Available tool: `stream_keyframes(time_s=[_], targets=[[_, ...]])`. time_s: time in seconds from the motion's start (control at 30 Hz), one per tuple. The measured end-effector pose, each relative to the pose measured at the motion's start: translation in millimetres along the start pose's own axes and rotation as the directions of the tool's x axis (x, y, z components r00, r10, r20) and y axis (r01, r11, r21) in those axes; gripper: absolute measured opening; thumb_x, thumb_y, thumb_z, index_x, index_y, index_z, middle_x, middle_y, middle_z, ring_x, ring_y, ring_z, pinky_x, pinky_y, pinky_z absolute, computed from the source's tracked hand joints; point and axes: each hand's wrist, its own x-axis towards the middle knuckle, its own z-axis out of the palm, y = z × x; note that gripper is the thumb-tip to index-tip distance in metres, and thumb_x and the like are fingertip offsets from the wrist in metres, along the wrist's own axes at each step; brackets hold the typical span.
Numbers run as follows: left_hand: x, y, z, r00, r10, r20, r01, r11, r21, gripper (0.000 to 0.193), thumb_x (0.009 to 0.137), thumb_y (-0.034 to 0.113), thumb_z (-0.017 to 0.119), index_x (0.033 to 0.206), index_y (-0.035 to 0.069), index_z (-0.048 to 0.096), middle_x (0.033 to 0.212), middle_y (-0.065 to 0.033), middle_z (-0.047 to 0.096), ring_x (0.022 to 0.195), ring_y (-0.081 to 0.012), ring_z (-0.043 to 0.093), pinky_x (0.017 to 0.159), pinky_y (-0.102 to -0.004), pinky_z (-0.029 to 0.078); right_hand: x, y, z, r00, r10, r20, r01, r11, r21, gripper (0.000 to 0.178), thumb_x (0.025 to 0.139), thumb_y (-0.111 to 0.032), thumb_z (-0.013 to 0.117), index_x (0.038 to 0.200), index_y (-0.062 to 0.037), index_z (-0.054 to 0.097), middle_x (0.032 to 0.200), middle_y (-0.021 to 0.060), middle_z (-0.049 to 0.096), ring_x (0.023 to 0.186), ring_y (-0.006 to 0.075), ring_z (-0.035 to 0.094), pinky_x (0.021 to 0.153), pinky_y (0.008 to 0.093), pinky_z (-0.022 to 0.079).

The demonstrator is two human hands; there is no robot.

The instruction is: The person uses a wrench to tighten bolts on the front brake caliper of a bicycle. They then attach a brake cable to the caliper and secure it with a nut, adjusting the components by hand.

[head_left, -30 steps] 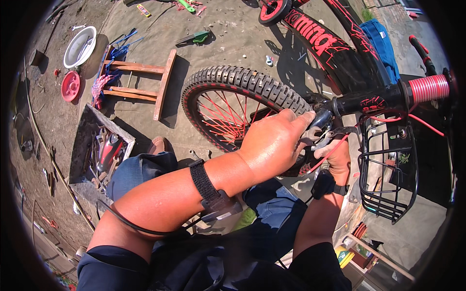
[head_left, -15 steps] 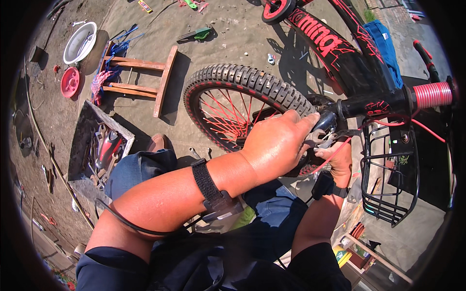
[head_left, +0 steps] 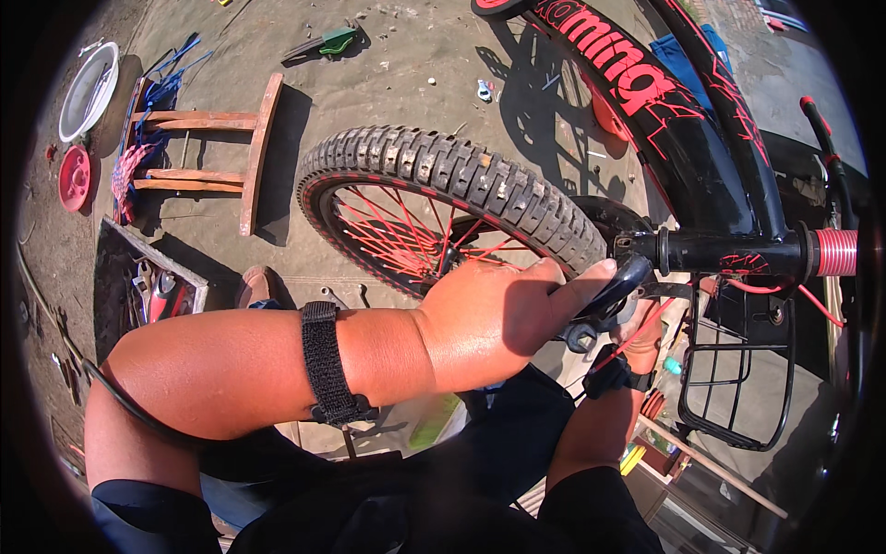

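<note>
At your far left are a pink dish (head_left: 75, 185) and, just above it, a white basin (head_left: 111, 78). Next is the box (head_left: 175, 262) of tools, placed near your knee, probably so that they can be reached easily. The stool (head_left: 261, 152) lies on its side above the box. The wheel (head_left: 480, 175) comes next, turned sideways to you, which seems to leave the top of the fork (head_left: 630, 277) near your hands.

Your left hand (head_left: 503, 319) has its fingers mostly bent inward, one stretched onto the fork, maybe for steadying; I cannot tell if the palm grips anything. The spanner (head_left: 580, 338) shows its end just under this hand, between both hands. Your right hand (head_left: 641, 332) is partly hidden behind the fork, so its grip I cannot tell.

Above, the black frame (head_left: 711, 175) carries large red lettering along its tube, with smaller red marks near the handlebar side. The basket (head_left: 738, 347) has no writing that I can see.
</note>
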Motion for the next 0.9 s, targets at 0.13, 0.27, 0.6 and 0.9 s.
stream_keyframes(time_s=[0.13,0.27,0.6,0.9], targets=[[0,-11,-3,0.998,0.049,0.029,-0.047,0.995,-0.086,0.068,0.088,0.013,0.055,0.153,0.011,0.039,0.086,-0.0148,0.061,0.071,-0.0348,0.067,0.059,-0.0439,0.056,-4,10,-5,0.999,-0.029,-0.014,0.027,0.990,-0.138,0.092,0.071,-0.047,0.080,0.146,-0.0060,0.045,0.139,0.0119,0.055,0.126,0.0281,0.055,0.110,0.0444,0.041],[0,-21,-2,0.992,0.129,0.005,-0.129,0.991,-0.035,0.059,0.092,0.007,0.054,0.150,0.012,0.045,0.089,-0.0169,0.066,0.075,-0.0326,0.068,0.060,-0.0405,0.057,-6,7,-6,1.000,-0.002,-0.031,-0.004,0.984,-0.175,0.091,0.071,-0.045,0.081,0.146,-0.0056,0.046,0.138,0.0118,0.056,0.125,0.0277,0.056,0.109,0.0440,0.042],[3,-23,1,0.993,0.115,-0.001,-0.113,0.979,-0.172,0.038,0.097,0.011,0.054,0.134,0.006,0.061,0.127,-0.0220,0.064,0.118,-0.0379,0.061,0.101,-0.0434,0.049,-10,-7,-3,0.991,0.128,-0.045,-0.132,0.987,-0.093,0.090,0.071,-0.042,0.082,0.144,-0.0046,0.047,0.135,0.0117,0.057,0.122,0.0267,0.057,0.107,0.0429,0.044],[5,-27,3,0.989,0.140,-0.037,-0.145,0.967,-0.212,0.039,0.096,0.010,0.056,0.134,0.004,0.061,0.124,-0.0219,0.065,0.113,-0.0395,0.063,0.098,-0.0438,0.051,-11,-9,2,0.981,0.188,-0.053,-0.191,0.981,-0.046,0.089,0.070,-0.039,0.083,0.143,-0.0037,0.047,0.133,0.0115,0.058,0.120,0.0258,0.058,0.105,0.0419,0.045]])
